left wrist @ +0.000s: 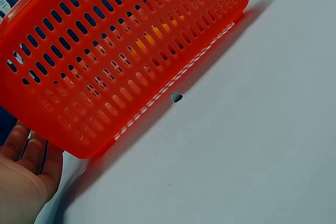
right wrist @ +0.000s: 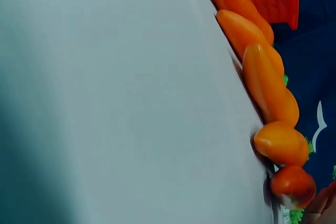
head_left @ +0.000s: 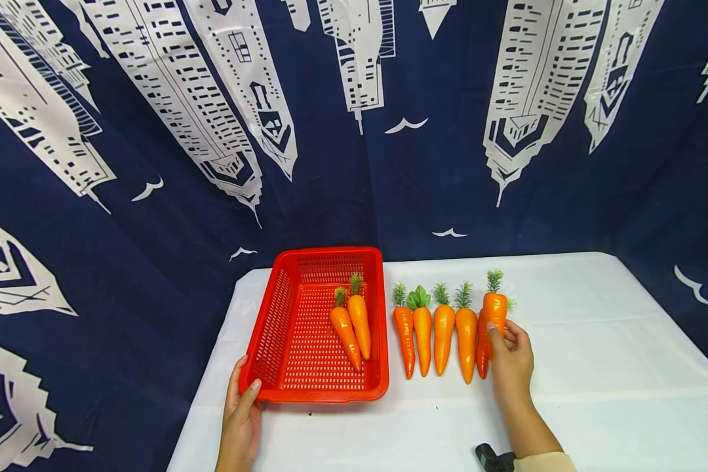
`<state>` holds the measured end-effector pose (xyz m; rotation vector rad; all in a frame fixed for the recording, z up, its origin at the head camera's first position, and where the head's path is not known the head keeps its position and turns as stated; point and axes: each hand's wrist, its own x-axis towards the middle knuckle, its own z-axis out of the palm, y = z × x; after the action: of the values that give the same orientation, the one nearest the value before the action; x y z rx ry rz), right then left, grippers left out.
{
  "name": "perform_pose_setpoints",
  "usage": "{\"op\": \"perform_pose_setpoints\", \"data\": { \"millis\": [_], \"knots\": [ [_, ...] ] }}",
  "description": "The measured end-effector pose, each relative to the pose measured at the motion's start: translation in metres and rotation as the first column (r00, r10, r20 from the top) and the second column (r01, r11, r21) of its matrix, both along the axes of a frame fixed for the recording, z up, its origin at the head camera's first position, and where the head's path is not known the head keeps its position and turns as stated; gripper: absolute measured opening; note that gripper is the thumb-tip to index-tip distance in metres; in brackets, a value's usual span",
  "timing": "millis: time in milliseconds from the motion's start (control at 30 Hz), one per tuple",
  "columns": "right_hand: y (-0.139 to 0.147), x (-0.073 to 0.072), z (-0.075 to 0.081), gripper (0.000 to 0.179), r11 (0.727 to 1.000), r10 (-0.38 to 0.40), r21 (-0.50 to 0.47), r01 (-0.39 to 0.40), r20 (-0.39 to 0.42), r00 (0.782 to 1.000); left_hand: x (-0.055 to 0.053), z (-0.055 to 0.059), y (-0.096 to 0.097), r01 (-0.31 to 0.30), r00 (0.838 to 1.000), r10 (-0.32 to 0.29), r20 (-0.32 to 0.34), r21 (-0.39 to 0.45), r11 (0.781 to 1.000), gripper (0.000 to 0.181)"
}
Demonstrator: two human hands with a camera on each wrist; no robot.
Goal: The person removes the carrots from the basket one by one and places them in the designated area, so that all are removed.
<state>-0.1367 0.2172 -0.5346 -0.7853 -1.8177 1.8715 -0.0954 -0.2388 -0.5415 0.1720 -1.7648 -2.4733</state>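
A red plastic basket (head_left: 315, 395) with slotted walls stands on the white-covered table. My left hand (head_left: 243, 419) grips its near left corner, thumb on the rim and fingers along the outer wall. Inside the basket lie two orange carrots, the left carrot (head_left: 346, 337) and the right carrot (head_left: 360, 324), green tops pointing away. At the right end of a row of carrots, my right hand (head_left: 514, 367) pinches a carrot (head_left: 495, 307) between thumb and fingers. This carrot overlaps a darker red-orange carrot (head_left: 482, 347), and its lower tip is hidden by the hand.
Several more carrots (head_left: 444, 337) lie side by side right of the basket, tips toward me. A small green sprig (head_left: 511, 305) shows behind the held carrot. A dark device (head_left: 495, 457) is at the right wrist. A navy cloth (head_left: 425, 190) with white buildings hangs behind the table (head_left: 613, 328).
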Motion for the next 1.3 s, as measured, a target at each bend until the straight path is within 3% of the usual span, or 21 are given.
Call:
{"op": "perform_pose_setpoints", "data": {
  "millis": [400, 567, 833, 1000, 1300],
  "knots": [
    [0.014, 0.002, -0.006, 0.064, 1.0, 0.018, -0.005, -0.018, 0.122, 0.992, 0.0, 0.0, 0.001, -0.007, 1.0, 0.007, 0.004, 0.008, 1.0, 0.059],
    [0.019, 0.003, -0.004, 0.069, 0.996, 0.055, 0.054, -0.068, 0.218, 0.974, 0.001, 0.002, 0.001, -0.011, 1.0, 0.011, 0.0, 0.013, 1.0, 0.058],
    [0.03, 0.002, 0.0, 0.068, 0.987, 0.109, 0.083, -0.138, 0.288, 0.952, 0.0, 0.001, 0.001, -0.011, 1.0, 0.011, -0.01, 0.019, 1.0, 0.058],
    [0.043, 0.001, 0.004, 0.075, 0.96, 0.214, 0.099, -0.261, 0.336, 0.917, 0.0, 0.001, 0.001, -0.014, 1.0, 0.014, -0.011, 0.017, 1.0, 0.058],
    [0.063, -0.002, 0.005, 0.08, 0.87, 0.358, 0.176, -0.461, 0.419, 0.835, -0.001, 0.0, 0.001, -0.018, 1.0, 0.018, -0.007, 0.018, 1.0, 0.058]
  ]
}}
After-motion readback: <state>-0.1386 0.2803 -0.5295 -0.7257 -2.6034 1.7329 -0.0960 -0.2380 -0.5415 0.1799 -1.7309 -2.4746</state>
